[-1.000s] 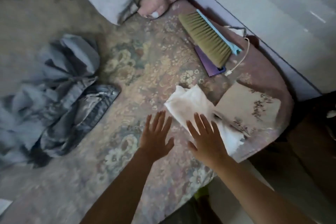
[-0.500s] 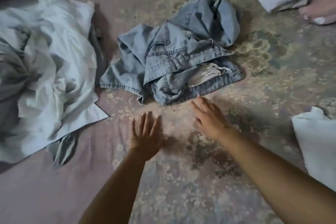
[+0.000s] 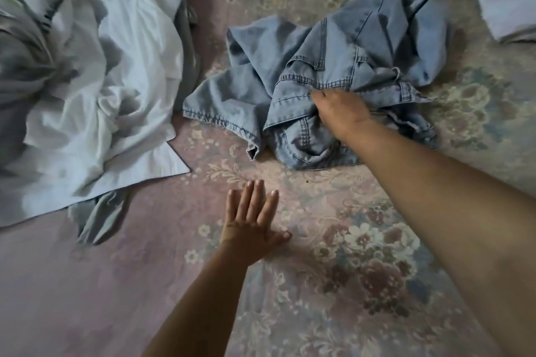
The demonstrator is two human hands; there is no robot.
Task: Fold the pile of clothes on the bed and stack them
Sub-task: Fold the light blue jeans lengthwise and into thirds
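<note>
Right hand: the right hand (image 3: 340, 114) sits in the middle of the frame, fingers curled into the crumpled denim garment (image 3: 293, 87), gripping a fold of it.
Left hand: the left hand (image 3: 252, 229) lies flat on the bed (image 3: 377, 240), fingers straight and spread, holding nothing, below the denim and apart from it.
Denim garment: upper centre of the frame, bunched on the floral bedcover.
White clothes: a rumpled white pile (image 3: 95, 81) fills the upper left, just beside the denim.

Both forearms bare, no sleeves; a faint mark crosses the left hand (image 3: 250, 233).
</note>
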